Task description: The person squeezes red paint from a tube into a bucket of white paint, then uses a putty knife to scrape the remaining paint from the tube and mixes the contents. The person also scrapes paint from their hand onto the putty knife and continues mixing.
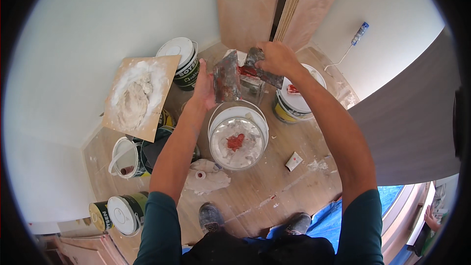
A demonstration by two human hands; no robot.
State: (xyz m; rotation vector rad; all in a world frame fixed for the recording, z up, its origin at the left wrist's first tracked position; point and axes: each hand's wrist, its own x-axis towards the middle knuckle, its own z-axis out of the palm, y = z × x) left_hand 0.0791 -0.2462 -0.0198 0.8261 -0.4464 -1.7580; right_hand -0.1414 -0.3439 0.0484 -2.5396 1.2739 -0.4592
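My left hand grips a wide putty knife, its blade smeared dark with red. My right hand holds a second putty knife pressed across the first blade, with red paste where they meet. Both hands hover above an open white bucket on the wooden floor. A white, putty-coated round surface fills the bucket's top, with a blob of red paste in the middle.
A plywood board piled with white putty rests on cans at the left. Closed paint cans, a lidded bucket, an empty pail, a rag, a paint roller, leaning wood panels and a blue tarp surround me.
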